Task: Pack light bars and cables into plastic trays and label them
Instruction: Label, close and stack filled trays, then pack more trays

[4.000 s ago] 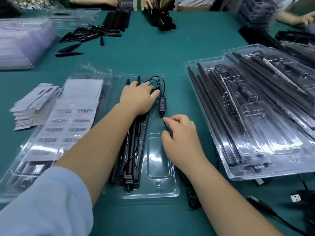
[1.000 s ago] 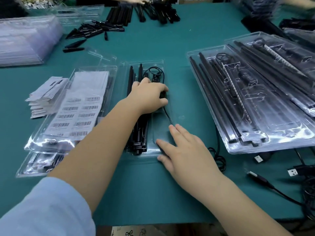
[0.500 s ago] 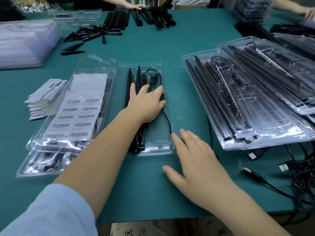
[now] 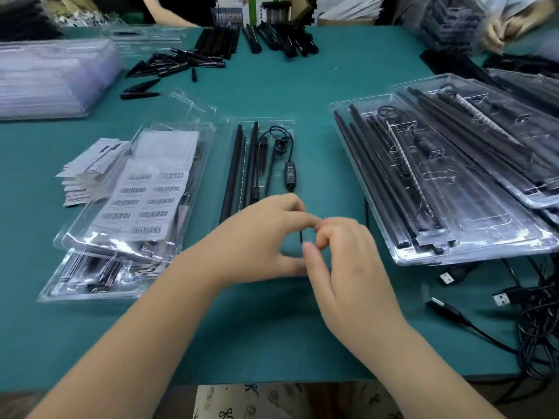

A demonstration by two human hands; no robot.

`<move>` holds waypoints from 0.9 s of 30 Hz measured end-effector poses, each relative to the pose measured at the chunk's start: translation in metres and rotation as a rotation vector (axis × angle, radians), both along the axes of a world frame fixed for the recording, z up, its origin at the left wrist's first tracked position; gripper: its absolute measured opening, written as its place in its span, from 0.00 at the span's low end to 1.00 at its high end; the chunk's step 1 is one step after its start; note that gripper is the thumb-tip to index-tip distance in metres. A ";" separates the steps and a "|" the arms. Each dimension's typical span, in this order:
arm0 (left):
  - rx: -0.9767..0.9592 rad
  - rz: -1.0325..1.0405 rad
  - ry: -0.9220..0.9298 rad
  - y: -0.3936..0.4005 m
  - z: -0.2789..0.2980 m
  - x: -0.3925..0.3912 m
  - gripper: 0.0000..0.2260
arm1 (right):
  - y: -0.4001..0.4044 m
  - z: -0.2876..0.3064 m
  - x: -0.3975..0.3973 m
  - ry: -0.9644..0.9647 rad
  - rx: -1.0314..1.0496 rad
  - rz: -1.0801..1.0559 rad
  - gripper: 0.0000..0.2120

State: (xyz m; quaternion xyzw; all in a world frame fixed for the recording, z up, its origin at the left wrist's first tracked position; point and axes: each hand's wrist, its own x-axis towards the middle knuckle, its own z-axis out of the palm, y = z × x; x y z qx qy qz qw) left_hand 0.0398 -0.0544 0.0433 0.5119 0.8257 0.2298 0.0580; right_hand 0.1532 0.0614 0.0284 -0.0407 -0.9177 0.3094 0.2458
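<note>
Where fingertips meet: both hands together over the near end of the middle tray, above the teal tabletop [image 4: 272, 328].
Left hand [image 4: 257, 237]: fingers curled, thumb and forefinger closed toward the right hand's fingertips; whether pinching the cable cannot tell, blurred.
Right hand [image 4: 348, 261]: fingers bent, tips pressed against the left hand's; thin black cable [image 4: 301, 237] visible in the gap between both hands.
Cable: runs up from the hands to an inline controller [image 4: 289, 173], then loops near the tray's far end.
Middle tray [image 4: 266, 120]: clear plastic, lying lengthwise away from the body, near end hidden under the hands.
Light bars [image 4: 233, 170]: long black bars in the tray's left part, side by side.
Barcode labels [image 4: 145, 192]: white sheet lying on a clear tray stack left of the middle tray.
Label stack [image 4: 87, 173]: small white slips, further left.
Filled trays [image 4: 438, 176]: overlapping clear trays with black bars, right.
Loose USB cables [image 4: 499, 300]: tangled at the right edge, near corner.
Empty tray pile [image 4: 51, 77]: far left.
Loose black parts [image 4: 181, 62]: scattered at the far side.
Another person's hands [image 4: 499, 28]: far right corner, blurred.
</note>
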 end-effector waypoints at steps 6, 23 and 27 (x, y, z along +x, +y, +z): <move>0.143 0.045 -0.031 -0.002 -0.016 0.007 0.14 | 0.003 0.010 -0.019 -0.149 -0.016 0.120 0.27; 0.743 0.356 -0.785 0.003 -0.019 -0.002 0.08 | 0.020 0.001 -0.034 -0.081 -0.382 0.268 0.15; 0.817 0.528 -0.814 0.005 -0.017 -0.011 0.10 | 0.008 0.010 -0.082 0.006 -0.567 0.094 0.06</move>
